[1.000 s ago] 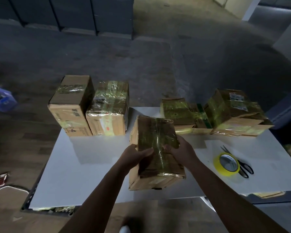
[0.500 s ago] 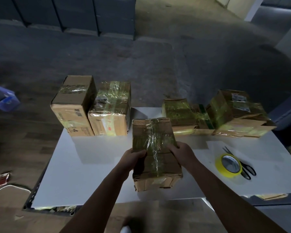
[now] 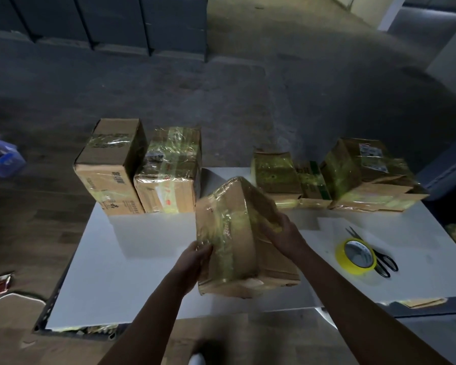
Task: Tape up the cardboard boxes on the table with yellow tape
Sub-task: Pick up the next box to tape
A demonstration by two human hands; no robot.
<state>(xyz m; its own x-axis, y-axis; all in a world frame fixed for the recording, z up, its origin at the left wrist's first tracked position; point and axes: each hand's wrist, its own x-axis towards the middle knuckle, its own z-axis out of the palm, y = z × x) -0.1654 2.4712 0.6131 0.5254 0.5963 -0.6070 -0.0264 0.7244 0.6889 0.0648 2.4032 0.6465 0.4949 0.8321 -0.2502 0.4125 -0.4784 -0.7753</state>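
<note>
A cardboard box (image 3: 234, 233) wrapped in glossy yellow tape is tilted on edge over the middle of the white table (image 3: 132, 272). My left hand (image 3: 194, 262) grips its lower left side. My right hand (image 3: 282, 235) holds its right face with fingers curled over the edge. A roll of yellow tape (image 3: 357, 255) lies flat on the table to the right, with black scissors (image 3: 379, 256) touching it.
Two taped boxes (image 3: 111, 167) (image 3: 169, 169) stand at the table's back left. Three more taped boxes (image 3: 274, 175) (image 3: 313, 185) (image 3: 366, 175) sit at the back right. A blue bin (image 3: 0, 159) is on the floor to the left.
The box in my hands has been turned and tipped up on an edge; before it lay flatter with its long taped face upward. Both hands shifted with it.
</note>
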